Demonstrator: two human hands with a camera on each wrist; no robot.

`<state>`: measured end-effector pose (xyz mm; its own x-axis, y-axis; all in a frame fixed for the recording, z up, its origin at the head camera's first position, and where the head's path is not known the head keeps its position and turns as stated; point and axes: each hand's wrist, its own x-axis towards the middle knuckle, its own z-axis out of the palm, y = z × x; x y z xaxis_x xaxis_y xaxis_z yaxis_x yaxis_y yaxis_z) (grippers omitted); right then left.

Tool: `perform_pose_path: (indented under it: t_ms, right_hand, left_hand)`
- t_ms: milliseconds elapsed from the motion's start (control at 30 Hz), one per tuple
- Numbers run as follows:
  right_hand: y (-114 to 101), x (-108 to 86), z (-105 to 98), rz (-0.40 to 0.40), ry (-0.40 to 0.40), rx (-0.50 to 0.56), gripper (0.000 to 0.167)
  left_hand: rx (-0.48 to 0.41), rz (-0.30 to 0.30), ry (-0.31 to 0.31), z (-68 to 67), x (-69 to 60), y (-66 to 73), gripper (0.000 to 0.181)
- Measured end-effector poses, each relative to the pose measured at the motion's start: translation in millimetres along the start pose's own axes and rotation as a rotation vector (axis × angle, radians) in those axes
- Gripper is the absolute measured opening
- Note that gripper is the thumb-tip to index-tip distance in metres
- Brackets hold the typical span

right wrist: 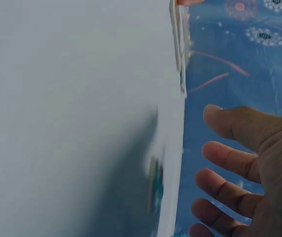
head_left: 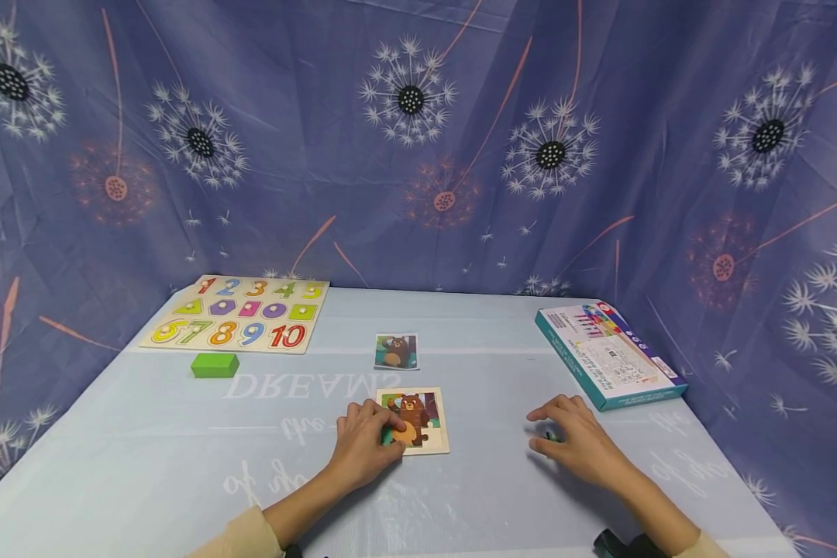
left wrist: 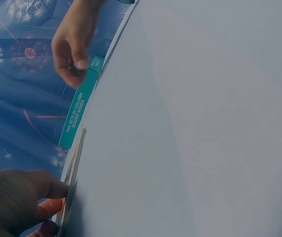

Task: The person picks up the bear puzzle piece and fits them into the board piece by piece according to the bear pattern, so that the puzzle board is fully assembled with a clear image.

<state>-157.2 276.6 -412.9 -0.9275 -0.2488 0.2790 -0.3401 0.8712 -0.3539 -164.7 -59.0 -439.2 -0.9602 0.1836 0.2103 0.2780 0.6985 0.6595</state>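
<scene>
A square wooden bear jigsaw puzzle [head_left: 413, 421] lies on the table, with bare pale board showing at its lower right. My left hand [head_left: 366, 443] holds its left side, the thumb at the near edge and a fingertip over the picture. The left wrist view shows those fingers [left wrist: 47, 190] against the board's edge. Off to the right, my right hand [head_left: 577, 440] hovers with thumb and fingers spread around a small dark green puzzle piece [head_left: 552, 436]. In the right wrist view, the piece [right wrist: 154, 185] lies on the table, apart from the fingers [right wrist: 229, 158].
A bear picture card [head_left: 396, 351] lies behind the puzzle. At the back left are a number-and-shape board [head_left: 240, 314] and a green block [head_left: 215, 365]. A teal-edged box [head_left: 610, 355] lies at the back right. A dandelion-print curtain [head_left: 307, 155] surrounds the table's far side.
</scene>
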Motion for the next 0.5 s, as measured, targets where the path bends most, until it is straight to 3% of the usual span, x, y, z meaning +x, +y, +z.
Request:
perform_pose_path:
  t_ms: [500]
  right_hand:
    - [19.9,-20.8,-7.8,0.042,-0.027,-0.026,0.033]
  left_hand:
    - [0.000,0.001,0.004,0.0,-0.5,-0.1,0.015]
